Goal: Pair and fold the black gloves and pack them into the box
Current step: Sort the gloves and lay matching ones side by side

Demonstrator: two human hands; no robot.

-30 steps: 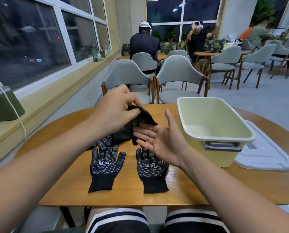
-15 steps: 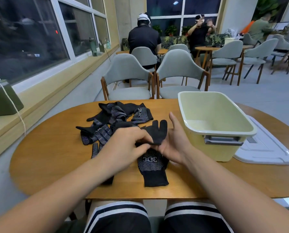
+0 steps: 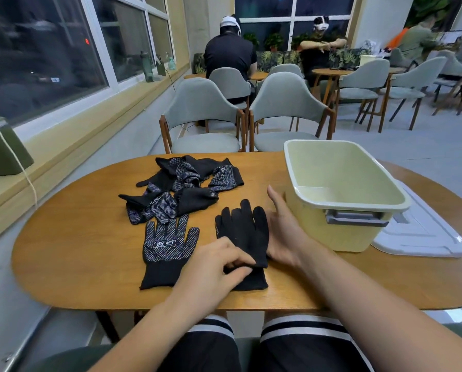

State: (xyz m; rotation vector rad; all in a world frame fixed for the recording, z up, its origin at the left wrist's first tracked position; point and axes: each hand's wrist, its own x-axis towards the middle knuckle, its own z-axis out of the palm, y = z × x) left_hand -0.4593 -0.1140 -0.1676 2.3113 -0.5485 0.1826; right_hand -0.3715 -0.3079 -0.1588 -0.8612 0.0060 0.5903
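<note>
- Head view: the left hand (image 3: 219,267) has its grip pinched on the cuff of the stacked pair (image 3: 243,232). These are two black gloves lying one upon the other on the bench (image 3: 77,237), near its front edge.
- The right hand (image 3: 282,229) is open with fingers straight. Its edge rests against the pair's right side, between the gloves and the box (image 3: 358,237).
- A single glove (image 3: 168,245) lies dots-up just to the left, and a loose pile (image 3: 181,183) sits farther back. The box looks empty.
- Pairing seems to be the step in hand. The next move calls for squaring the cuffs, folding the pair over and lifting it into the box.
</note>
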